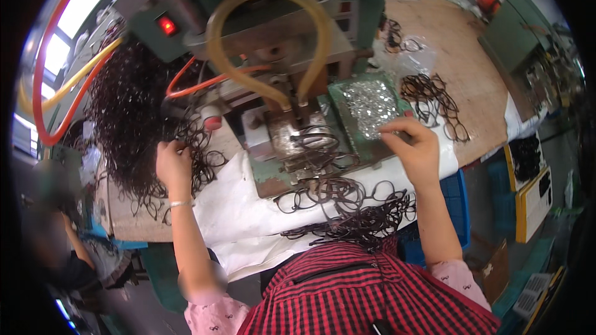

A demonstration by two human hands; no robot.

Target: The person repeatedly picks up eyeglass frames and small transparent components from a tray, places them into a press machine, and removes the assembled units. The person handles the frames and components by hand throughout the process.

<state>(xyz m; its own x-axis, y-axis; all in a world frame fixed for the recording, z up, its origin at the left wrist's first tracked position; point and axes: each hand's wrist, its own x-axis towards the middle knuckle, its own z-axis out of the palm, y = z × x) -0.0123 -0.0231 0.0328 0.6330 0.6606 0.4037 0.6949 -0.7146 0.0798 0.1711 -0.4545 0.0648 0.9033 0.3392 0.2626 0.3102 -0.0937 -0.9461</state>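
My left hand [173,162] reaches into a big tangled heap of dark spectacle frames [127,118] at the left of the bench, its fingers closed on one frame. My right hand [414,146] rests at the near edge of a green tray [340,96] filled with small shiny metal parts [371,104], fingertips pinched among them. Between my hands stands a green press machine [273,31] with a metal fixture [298,139] on which one dark frame lies. More frames [347,201] are piled on a white cloth [242,211] in front of me.
Yellow [267,0] and orange hoses [56,56] loop from the machine. Another pile of frames [434,102] lies on the wooden bench at the right. A blue crate [456,205] and boxes of frames [528,167] stand at the right. Another person [68,254] sits at the left.
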